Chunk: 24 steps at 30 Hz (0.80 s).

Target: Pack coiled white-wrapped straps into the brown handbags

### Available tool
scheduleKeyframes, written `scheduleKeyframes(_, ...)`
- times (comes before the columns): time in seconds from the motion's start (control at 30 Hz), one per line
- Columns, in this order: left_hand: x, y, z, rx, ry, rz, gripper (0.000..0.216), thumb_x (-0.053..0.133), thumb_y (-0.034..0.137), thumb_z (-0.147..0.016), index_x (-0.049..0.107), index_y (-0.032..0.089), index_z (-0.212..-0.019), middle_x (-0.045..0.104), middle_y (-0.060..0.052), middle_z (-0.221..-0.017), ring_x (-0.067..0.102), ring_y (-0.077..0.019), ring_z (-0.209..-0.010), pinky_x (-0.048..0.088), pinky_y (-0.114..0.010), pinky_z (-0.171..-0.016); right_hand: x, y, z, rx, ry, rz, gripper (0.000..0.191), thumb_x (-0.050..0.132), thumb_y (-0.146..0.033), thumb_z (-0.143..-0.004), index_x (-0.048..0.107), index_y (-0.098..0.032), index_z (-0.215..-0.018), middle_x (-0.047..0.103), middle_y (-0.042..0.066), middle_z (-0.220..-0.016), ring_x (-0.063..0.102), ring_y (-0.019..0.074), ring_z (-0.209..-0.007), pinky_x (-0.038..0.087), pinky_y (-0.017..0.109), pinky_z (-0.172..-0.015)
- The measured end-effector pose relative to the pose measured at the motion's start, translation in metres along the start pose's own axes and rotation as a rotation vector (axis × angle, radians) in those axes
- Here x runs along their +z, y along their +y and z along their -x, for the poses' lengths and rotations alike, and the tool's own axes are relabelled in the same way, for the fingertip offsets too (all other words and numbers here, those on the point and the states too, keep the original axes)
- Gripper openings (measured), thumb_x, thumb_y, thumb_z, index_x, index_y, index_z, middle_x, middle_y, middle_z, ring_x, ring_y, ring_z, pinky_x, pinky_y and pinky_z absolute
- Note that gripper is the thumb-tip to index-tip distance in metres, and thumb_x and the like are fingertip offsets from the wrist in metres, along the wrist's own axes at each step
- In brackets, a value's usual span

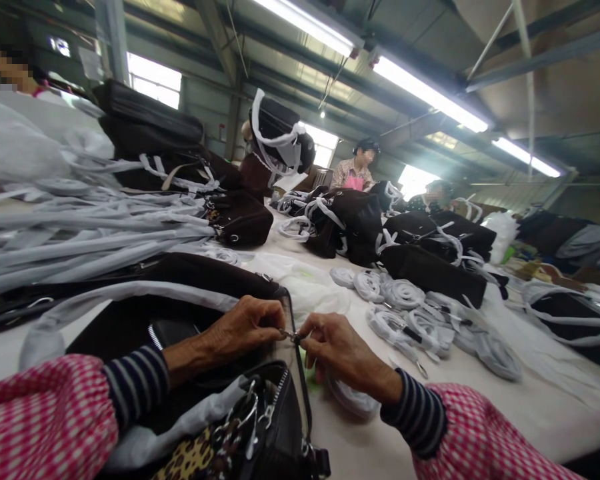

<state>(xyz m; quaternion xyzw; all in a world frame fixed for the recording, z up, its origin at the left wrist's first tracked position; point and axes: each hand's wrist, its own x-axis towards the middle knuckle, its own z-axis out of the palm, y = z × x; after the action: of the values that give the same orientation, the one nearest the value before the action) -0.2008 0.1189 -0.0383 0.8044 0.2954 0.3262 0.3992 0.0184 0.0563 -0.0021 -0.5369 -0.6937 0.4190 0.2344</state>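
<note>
A black handbag (200,267) lies in front of me, its top gaping and its handle wrapped in white paper. My left hand (247,323) pinches a small metal clasp (289,335) at the bag's right-hand edge. From the other side, the fingertips of my right hand (337,350) are closed on a small dark end piece at the same clasp. Below my hands is an unzipped black section (285,433) with silver zip teeth and rings. A leopard-print piece (187,460) hangs there among dark tassels or beads.
Coiled wrapped straps (405,293) lie to the right on the pale table (350,437). Long wrapped straps (105,230) are heaped at left. More black bags (350,213) stand behind, with co-workers (353,173) beyond.
</note>
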Motion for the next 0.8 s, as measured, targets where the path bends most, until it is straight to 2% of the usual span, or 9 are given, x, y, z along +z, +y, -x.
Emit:
scheduleKeyframes(0.1,-0.002,0.0,0.0,-0.05,-0.035,0.064,0.011,0.068,0.024,-0.08,0.068,0.015,-0.076,0.059,0.004,-0.066,0.051,-0.0115,-0.062,0.039,-0.021,-0.059,0.003,0.002,-0.002,-0.037,0.038,0.076,0.009,0.054,-0.015,-0.082,0.062,-0.017,-0.086,0.069,0.0,-0.067,0.064,0.0136,-0.05,0.044,0.02,-0.046)
scheduleKeyframes(0.2,-0.008,0.0,0.002,-0.071,-0.08,0.103,0.012,0.065,0.02,-0.08,0.071,0.016,-0.089,0.063,0.004,-0.071,0.055,-0.0124,-0.065,0.041,-0.021,-0.062,0.003,0.001,0.0,-0.048,0.034,0.111,0.009,0.054,-0.015,-0.084,0.062,-0.018,-0.088,0.067,0.0,-0.067,0.063,0.0137,-0.05,0.043,0.021,-0.047)
scheduleKeyframes(0.3,-0.013,-0.002,0.003,-0.064,-0.034,0.043,0.018,0.064,0.022,-0.083,0.072,0.016,-0.097,0.068,0.002,-0.079,0.06,-0.0143,-0.071,0.044,-0.023,-0.067,0.002,0.001,0.006,-0.071,0.029,0.171,0.008,0.055,-0.018,-0.089,0.063,-0.018,-0.09,0.066,-0.001,-0.068,0.062,0.0133,-0.052,0.044,0.022,-0.051)
scheduleKeyframes(0.43,-0.011,-0.004,0.002,-0.043,0.065,-0.086,0.016,0.064,0.026,-0.083,0.073,0.015,-0.09,0.069,-0.001,-0.076,0.06,-0.0152,-0.069,0.045,-0.024,-0.067,0.004,0.0,0.011,-0.223,0.093,0.461,0.009,0.057,-0.015,-0.091,0.066,-0.018,-0.092,0.067,0.001,-0.073,0.062,0.0143,-0.066,0.041,0.024,-0.064)
scheduleKeyframes(0.53,-0.008,0.0,0.001,-0.062,0.081,-0.073,0.015,0.064,0.027,-0.082,0.072,0.015,-0.085,0.066,0.001,-0.073,0.058,-0.0142,-0.065,0.044,-0.024,-0.063,0.008,-0.004,0.009,-0.303,0.082,0.68,0.009,0.058,-0.015,-0.093,0.065,-0.018,-0.097,0.069,0.004,-0.08,0.062,0.0165,-0.074,0.036,0.026,-0.066)
scheduleKeyframes(0.67,-0.005,0.007,0.001,-0.161,0.061,0.082,0.016,0.067,0.03,-0.079,0.069,0.015,-0.082,0.063,0.002,-0.069,0.058,-0.0132,-0.059,0.044,-0.023,-0.058,0.012,-0.009,0.002,-0.268,0.055,0.806,0.009,0.055,-0.017,-0.094,0.063,-0.017,-0.098,0.069,0.006,-0.083,0.062,0.0179,-0.076,0.033,0.028,-0.066)
scheduleKeyframes(0.8,-0.005,0.008,0.0,-0.18,0.086,0.054,0.019,0.067,0.034,-0.08,0.067,0.015,-0.078,0.063,0.002,-0.068,0.057,-0.0139,-0.058,0.044,-0.024,-0.058,0.015,-0.007,-0.003,-0.238,0.102,0.817,0.011,0.053,-0.019,-0.094,0.062,-0.017,-0.1,0.068,0.006,-0.085,0.061,0.0186,-0.076,0.031,0.028,-0.065)
